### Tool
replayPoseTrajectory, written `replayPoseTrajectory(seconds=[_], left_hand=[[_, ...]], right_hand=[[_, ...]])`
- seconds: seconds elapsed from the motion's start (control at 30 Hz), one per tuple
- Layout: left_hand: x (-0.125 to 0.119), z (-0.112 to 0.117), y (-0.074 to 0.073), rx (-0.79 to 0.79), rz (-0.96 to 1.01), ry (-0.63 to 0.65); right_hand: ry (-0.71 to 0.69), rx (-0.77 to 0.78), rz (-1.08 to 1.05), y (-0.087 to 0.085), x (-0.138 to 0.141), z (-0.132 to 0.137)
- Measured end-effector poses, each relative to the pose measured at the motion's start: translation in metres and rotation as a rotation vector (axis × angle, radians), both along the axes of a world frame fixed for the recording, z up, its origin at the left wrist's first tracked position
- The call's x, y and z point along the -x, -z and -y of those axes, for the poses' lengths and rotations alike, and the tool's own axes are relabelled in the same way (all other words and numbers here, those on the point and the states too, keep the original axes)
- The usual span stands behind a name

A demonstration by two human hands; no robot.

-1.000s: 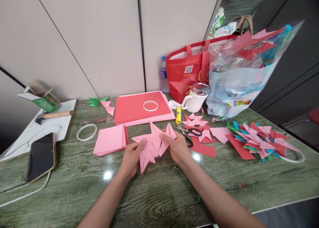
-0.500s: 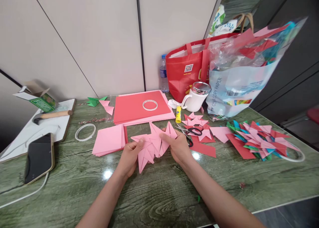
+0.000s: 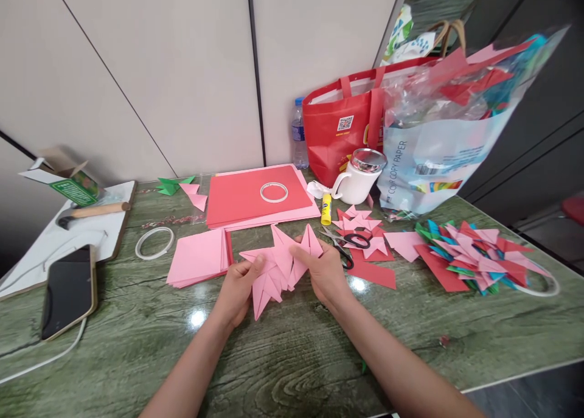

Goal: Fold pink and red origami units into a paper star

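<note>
Pink origami paper [image 3: 270, 273] with several pointed flaps is held above the table between my two hands. My left hand [image 3: 238, 290] pinches its left side, thumb on top and fingers underneath. At the right end, my right hand [image 3: 327, 273] grips the upright folded points with the thumb pressed across them. Whether the left and right portions are joined or only overlap, I cannot tell. Just beyond my left hand lies a stack of pink paper squares [image 3: 197, 257]. Black-handled scissors [image 3: 357, 241] rest beside my right hand, on red and pink folded pieces [image 3: 360, 222].
Red sheets [image 3: 246, 196] carry a tape roll [image 3: 274, 192]; another tape roll [image 3: 154, 243] lies left. A glue stick [image 3: 325, 210], white mug [image 3: 360, 177], red bag [image 3: 337, 126] and plastic paper bag [image 3: 424, 162] stand behind. Folded pieces [image 3: 474, 254] are heaped right; a phone [image 3: 68, 290] lies left.
Almost nothing differs. The view has shifted very slightly, and both hands keep the same grip on the pink origami paper.
</note>
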State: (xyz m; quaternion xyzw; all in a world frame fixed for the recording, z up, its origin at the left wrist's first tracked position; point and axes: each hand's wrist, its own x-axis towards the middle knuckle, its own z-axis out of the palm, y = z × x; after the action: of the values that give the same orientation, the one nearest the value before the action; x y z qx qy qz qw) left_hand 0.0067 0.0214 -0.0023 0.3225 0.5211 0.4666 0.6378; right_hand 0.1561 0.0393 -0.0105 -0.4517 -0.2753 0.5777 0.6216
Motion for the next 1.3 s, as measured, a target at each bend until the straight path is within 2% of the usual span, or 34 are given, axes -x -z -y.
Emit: replayPoseTrajectory(seconds=[0.37, 0.63, 0.8, 1.0, 1.3], left_hand=[[-0.003, 0.002, -0.002, -0.05, -0.059, -0.047], [-0.004, 0.003, -0.004, -0.026, -0.035, -0.077], [-0.006, 0.003, -0.005, 0.01, -0.004, -0.062], [-0.007, 0.004, -0.004, 0.007, 0.027, -0.102], [-0.008, 0.004, 0.004, -0.076, 0.007, -0.179]], right_hand=[[0.032, -0.038, 0.119, -0.002, 0.001, 0.003], [0.033, -0.044, 0.184, -0.001, 0.004, 0.006], [0.016, -0.017, 0.164, -0.001, 0.007, 0.009], [0.002, 0.006, 0.103, -0.002, 0.011, 0.011], [-0.009, 0.018, 0.064, 0.002, 0.015, 0.014]])
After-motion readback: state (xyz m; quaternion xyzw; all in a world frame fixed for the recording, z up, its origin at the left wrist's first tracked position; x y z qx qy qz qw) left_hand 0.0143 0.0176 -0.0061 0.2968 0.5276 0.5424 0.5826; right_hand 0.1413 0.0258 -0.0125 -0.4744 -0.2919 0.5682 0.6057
